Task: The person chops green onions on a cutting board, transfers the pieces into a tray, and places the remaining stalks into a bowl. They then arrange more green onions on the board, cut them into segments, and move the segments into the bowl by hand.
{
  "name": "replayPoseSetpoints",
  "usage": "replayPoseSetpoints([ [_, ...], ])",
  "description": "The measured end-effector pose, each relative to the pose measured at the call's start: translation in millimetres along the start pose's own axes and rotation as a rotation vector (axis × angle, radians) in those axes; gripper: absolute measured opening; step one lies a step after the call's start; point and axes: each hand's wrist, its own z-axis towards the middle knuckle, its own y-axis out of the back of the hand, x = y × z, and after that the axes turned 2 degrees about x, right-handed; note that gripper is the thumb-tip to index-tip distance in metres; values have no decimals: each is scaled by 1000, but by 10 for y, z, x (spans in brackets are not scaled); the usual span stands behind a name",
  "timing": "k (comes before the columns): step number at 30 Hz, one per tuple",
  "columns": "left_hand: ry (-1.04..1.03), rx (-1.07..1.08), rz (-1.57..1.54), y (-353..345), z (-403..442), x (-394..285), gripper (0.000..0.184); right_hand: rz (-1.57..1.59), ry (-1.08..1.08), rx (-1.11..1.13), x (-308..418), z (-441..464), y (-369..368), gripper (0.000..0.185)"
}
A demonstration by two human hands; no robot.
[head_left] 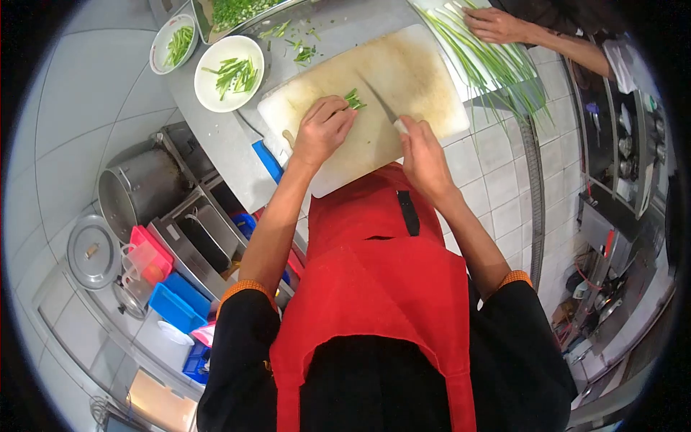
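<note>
Meanwhile, the left hand [325, 131] was curled narrowly around a short green bunch [354, 99] on the cutting board [425, 68]. The right hand [426, 155] gripped the knife [380, 99] by its handle, blade just beside the bunch. A white bowl [204, 92] of cut greens [236, 75] sat beyond the board's left edge.

Short green stalks [354, 99] bunched on a pale cutting board [414, 61], narrow-bladed knife [381, 100] slanted near them

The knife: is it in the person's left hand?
No, the knife is in the right hand; the left hand holds green stalks.
</note>
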Motion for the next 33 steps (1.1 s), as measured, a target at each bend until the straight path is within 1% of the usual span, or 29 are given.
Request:
replayPoseSetpoints([
  [1, 7, -10, 14, -4, -1, -2, 14, -20, 1, -20, 44, -27, -50, 34],
  [6, 33, -11, 44, -14, 1, -54, 19, -5, -35, -41, 111, -62, -63, 34],
  [8, 198, -35, 56, -8, -21, -158, 34, 15, -48, -41, 124, -63, -51, 35],
  [9, 194, -29, 55, -16, -33, -223, 34, 5, -65, -39, 133, -63, -50, 35],
  [11, 410, -229, -55, -65, -54, -349, 46, -1, -86, -39, 132, -70, -63, 35],
  [12, 407, -223, -54, -138, -68, -372, 46, -45, -51, -82, 123, -71, -78, 37],
  [14, 525, -473, -467, -271, -81, -420, 55, -87, -18, -126, 129, -57, -88, 39],
  [16, 537, -487, -475, -319, -68, -446, 57, -123, -106, -179, 154, -23, -56, 37],
  [18, 553, -503, -484, -359, -50, -462, 58, -107, -117, -218, 85, -13, -78, 35],
  [20, 545, -562, -548, -394, -23, -468, 58, -93, -125, -251, 27, -15, -106, 32],
  [22, 547, -562, -550, -403, -10, -483, 59, -94, -185, -324, 0, -11, -139, 22],
  [24, 552, -557, -547, -412, -36, -501, 61, -69, -199, -330, 19, -21, -165, 20],
  [26, 555, -591, -601, -438, -22, -505, 56, -46, -214, -343, 46, -19, -187, 17],
  [28, 551, -589, -615, -452, -3, -519, 56, -81, -111, -381, 87, -16, -214, 15],
  [30, 548, -591, -627, -473, 3, -527, 55, -75, -78, -381, 99, -36, -275, 15],
  [33, 567, -557, -618, -493, 6, -528, 59, -63, -32, -378, 111, -57, -318, 15],
])
